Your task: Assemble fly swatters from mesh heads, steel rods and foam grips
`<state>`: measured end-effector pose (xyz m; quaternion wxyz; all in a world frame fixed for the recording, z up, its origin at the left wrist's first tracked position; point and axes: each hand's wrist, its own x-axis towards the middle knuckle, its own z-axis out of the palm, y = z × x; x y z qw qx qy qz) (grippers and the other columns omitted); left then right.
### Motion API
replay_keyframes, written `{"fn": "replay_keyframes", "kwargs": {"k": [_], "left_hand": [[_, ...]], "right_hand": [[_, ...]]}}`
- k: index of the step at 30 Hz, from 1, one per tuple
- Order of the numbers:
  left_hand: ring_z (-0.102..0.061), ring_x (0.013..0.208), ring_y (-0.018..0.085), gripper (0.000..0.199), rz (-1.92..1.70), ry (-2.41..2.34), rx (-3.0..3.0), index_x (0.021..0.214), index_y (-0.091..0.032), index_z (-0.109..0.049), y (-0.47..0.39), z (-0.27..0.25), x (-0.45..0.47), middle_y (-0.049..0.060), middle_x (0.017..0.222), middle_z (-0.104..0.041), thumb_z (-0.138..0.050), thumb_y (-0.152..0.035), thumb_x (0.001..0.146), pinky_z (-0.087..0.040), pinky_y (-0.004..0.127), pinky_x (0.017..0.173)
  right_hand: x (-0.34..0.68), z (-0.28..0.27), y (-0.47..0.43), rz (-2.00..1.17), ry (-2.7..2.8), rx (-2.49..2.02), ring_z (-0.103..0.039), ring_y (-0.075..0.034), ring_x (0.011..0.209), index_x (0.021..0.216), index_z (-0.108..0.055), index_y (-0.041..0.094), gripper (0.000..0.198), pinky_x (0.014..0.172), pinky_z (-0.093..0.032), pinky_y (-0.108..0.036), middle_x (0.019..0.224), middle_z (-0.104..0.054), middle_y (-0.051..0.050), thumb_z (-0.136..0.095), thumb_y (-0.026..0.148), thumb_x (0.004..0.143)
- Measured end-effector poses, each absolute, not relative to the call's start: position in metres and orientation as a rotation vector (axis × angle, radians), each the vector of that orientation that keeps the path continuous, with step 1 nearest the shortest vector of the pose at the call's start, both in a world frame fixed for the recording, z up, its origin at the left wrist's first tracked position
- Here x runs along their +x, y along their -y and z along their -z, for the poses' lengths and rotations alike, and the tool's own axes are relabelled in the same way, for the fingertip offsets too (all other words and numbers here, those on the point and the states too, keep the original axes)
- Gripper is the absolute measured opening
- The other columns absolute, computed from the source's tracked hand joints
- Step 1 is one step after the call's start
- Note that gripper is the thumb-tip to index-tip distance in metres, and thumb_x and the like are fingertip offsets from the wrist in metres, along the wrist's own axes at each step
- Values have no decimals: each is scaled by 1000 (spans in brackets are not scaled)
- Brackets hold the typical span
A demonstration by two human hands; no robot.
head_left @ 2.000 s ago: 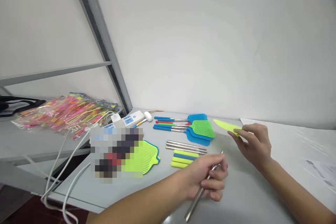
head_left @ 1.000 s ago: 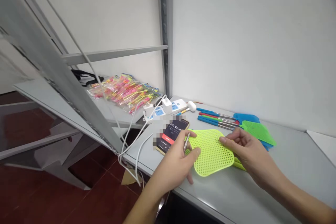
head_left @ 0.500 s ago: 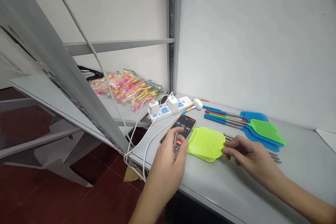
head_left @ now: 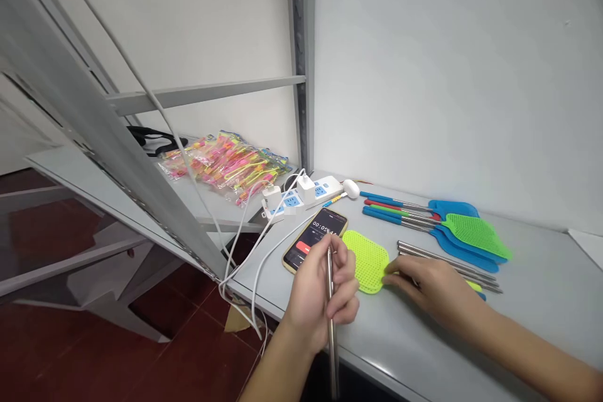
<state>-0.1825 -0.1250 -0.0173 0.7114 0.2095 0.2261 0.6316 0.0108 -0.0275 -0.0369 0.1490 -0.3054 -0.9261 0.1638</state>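
Observation:
My left hand (head_left: 325,292) is closed round a slim metal rod (head_left: 332,326), whose lower end points down past the table's front edge. My right hand (head_left: 428,282) has thumb and fingers pinched at the right edge of a yellow-green perforated fly swatter head (head_left: 367,260), which lies on the table. Behind that hand are several loose metal rods (head_left: 447,260), partly covered by it. A small yellow and blue piece (head_left: 477,289) peeks out beside my right wrist. Farther back lie several fly swatters (head_left: 475,235) with blue, green and red parts.
A phone (head_left: 315,239) showing a timer lies left of the swatter head. Behind it are a white power strip (head_left: 292,201) with plugs and trailing white cables. Bagged colourful items (head_left: 230,163) are piled on the left shelf, beyond a grey metal upright (head_left: 141,182).
My left hand has turned, bringing the metal rod into plain view along the palm. My right hand has shifted slightly left and lower, staying at the swatter head's edge.

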Motion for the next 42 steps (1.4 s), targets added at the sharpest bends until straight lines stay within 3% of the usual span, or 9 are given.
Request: {"fn": "replay_keyframes", "kwargs": {"k": [6,10,15,19,22,26,32,36,42], "left_hand": [[-17,34,4,30,-1485,-389,357,72,-20,-38,87,-4,-148,-8,57,-27,-36,-39,96,-22,13,31],[-15,36,4,25,-958,-411,691,75,-21,-40,48,-35,-116,-8,63,-33,-36,-38,93,-15,15,31],[-22,40,8,31,-496,-700,1258,73,-23,-41,6,-51,-63,-6,59,-34,-33,-46,92,-21,19,36],[-24,41,11,27,-308,-819,1499,70,-25,-38,-10,-44,-37,-6,55,-29,-33,-42,91,-25,23,39],[-42,49,14,18,-363,-894,1824,72,-25,-49,-15,-38,-34,-3,61,-48,-43,-32,88,-33,25,46],[-54,59,17,18,-388,-1166,2066,101,-27,-58,-14,-32,-43,-1,72,-62,-45,-33,90,-34,25,50],[-57,72,17,29,-308,-1362,2401,82,-23,-59,-20,-27,-68,0,79,-64,-40,-36,97,-36,26,62],[-60,80,19,27,-352,-1413,2576,93,-23,-62,-22,-15,-74,1,86,-65,-38,-33,99,-37,27,65],[-59,78,19,27,-335,-1427,2752,89,-20,-59,-25,-2,-67,2,83,-64,-37,-31,100,-37,29,65]], "right_hand": [[33,10,50,-455,2466,-643,-60,-12,64,99,-59,25,12,58,-45,-24,75,-64,1,-47,25,96],[74,-2,38,-101,2260,-601,-60,-13,73,119,-53,25,28,63,-48,-24,88,-61,-3,-53,16,92],[133,-6,5,317,2218,-655,-59,-23,100,129,-48,33,50,82,-48,-37,114,-57,-9,-63,15,84],[166,4,-5,223,2364,-655,-62,-21,91,125,-49,33,42,77,-47,-36,116,-63,-6,-51,12,89],[178,19,-4,115,2404,-624,-62,-19,84,126,-51,27,41,73,-47,-34,105,-68,-7,-44,6,91],[178,38,-8,51,2373,-664,-61,-18,81,122,-54,23,36,74,-47,-31,95,-68,-6,-46,5,91],[178,46,-21,-19,2175,-939,-61,-15,70,100,-60,23,11,65,-46,-26,81,-66,-2,-51,19,94],[179,48,-24,-100,2163,-1024,-62,-14,68,95,-61,23,14,63,-46,-26,79,-67,-2,-48,25,96],[177,54,-26,-185,2161,-1043,-63,-15,71,91,-60,23,13,65,-47,-27,81,-68,-2,-48,23,95]]}}
